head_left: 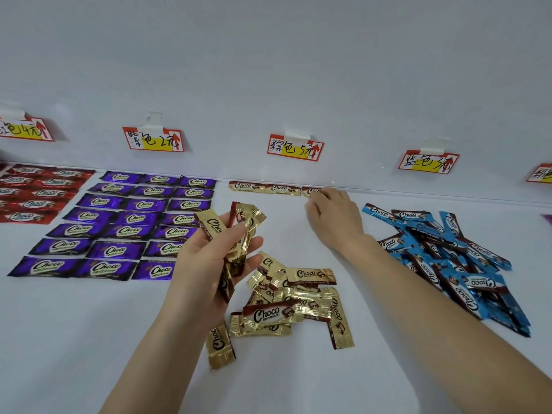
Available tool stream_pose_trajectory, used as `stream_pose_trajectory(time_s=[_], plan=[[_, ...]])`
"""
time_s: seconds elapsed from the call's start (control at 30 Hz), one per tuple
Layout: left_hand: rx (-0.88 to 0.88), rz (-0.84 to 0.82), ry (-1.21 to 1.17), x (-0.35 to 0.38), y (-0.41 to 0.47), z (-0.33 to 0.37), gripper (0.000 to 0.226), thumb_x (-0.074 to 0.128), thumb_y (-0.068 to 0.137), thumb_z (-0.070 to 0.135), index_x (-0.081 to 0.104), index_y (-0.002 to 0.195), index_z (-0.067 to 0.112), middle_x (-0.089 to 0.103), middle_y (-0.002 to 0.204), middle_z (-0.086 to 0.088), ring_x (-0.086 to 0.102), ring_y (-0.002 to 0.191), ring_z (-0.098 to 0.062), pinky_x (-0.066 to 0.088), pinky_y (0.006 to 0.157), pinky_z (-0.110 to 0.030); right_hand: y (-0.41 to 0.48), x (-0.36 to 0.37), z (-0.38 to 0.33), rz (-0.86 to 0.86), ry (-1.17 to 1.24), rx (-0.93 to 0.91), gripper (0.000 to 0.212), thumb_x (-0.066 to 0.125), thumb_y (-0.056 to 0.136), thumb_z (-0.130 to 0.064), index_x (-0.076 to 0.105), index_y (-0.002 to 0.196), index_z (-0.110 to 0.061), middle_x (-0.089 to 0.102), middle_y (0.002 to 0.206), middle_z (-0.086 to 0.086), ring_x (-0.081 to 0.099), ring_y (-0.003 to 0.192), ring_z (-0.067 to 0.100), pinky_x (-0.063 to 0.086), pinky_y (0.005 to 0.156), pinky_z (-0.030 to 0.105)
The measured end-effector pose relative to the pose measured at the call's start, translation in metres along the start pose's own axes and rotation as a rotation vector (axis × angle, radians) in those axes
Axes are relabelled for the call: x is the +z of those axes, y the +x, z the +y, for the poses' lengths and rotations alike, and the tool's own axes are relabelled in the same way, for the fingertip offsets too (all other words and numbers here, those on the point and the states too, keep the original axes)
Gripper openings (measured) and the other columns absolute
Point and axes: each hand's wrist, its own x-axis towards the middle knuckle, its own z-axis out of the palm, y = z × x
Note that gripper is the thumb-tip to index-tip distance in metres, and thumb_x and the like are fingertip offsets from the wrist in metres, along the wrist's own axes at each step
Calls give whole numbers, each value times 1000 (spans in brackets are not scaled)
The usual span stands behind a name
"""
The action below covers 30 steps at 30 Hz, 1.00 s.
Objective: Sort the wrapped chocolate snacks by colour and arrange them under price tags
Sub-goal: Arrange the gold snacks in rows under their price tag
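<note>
My left hand (206, 261) grips a bunch of gold-and-brown snacks (239, 225) above the white table. My right hand (334, 216) reaches to the back wall and its fingers touch a gold snack (310, 191), third in a row (264, 187) under the brown price tag (295, 147); whether they pinch it is hidden. A loose gold pile (298, 303) lies between my arms. Purple snacks (125, 222) lie in neat rows under the purple tag (153, 139). Red snacks (35, 192) lie under the red tag (25, 130). A blue heap (454, 264) lies under the blue tag (428, 162).
The white wall (268, 70) rises straight behind the table (89, 339). Another price tag (540, 174) shows at the far right edge, with a purple scrap (548, 218) below it.
</note>
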Motion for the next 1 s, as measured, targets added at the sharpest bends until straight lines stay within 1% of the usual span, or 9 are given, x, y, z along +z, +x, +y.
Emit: stream_pose_trajectory(time_s=[0.3,0.43,0.5,0.57,0.63,0.7,0.83,0.93,1.0], plan=[[-42,5,-27,0,-2,2,11,58,87,7,65,95,11,72,84,-10,72,69,-17,53,48,-24,1,5,3,42,0,-8,33,30,96,-27,59,105,-13,56,115,4,43,108,24,36,87,36],[-36,-31,-27,0,-7,2,18,54,87,-3,62,97,10,73,79,-9,72,70,-16,54,50,-23,-1,1,1,98,36,-20,36,34,96,-24,50,126,-10,50,129,9,42,118,24,33,98,37],[-6,-76,8,-2,-12,2,16,57,85,-2,63,95,10,73,76,-6,72,70,-15,54,52,-22,-7,-7,-3,185,176,-9,37,37,97,-22,47,130,-8,48,132,9,41,122,21,31,101,30],[29,-124,53,-5,-18,3,15,64,77,5,64,92,9,72,76,-6,72,70,-16,53,52,-21,-17,-22,-14,265,478,82,33,43,97,-21,50,127,-8,52,125,3,46,117,15,34,93,17],[64,-150,106,-7,-23,4,25,68,66,13,65,90,8,72,76,-6,72,71,-17,52,50,-20,-30,-45,-31,213,823,131,20,51,94,-21,61,110,-14,63,101,-8,58,98,8,42,79,13],[85,-176,147,-7,-28,4,29,69,62,16,67,90,9,72,77,-5,71,70,-17,52,48,-19,-49,-68,-49,31,1076,64,9,56,90,-24,65,90,-23,69,81,-9,66,80,3,50,69,17],[111,-223,211,-5,-39,2,31,74,60,18,69,90,14,72,76,-5,70,65,-17,50,45,-20,-83,-96,-85,-112,1045,-191,2,65,79,-30,67,80,-29,68,77,-15,62,71,-2,48,65,12],[152,-246,298,-6,-45,3,28,76,57,23,69,84,20,73,75,-5,70,62,-18,47,41,-20,-91,-103,-96,-143,979,-186,15,70,74,-33,68,80,-20,67,77,-3,61,72,9,52,71,30],[159,-241,321,-7,-49,4,30,75,56,25,68,85,19,73,73,-4,70,61,-19,45,39,-19,-93,-105,-98,-137,962,-189,8,71,76,-26,69,79,-19,67,78,-1,61,73,14,50,73,34]])
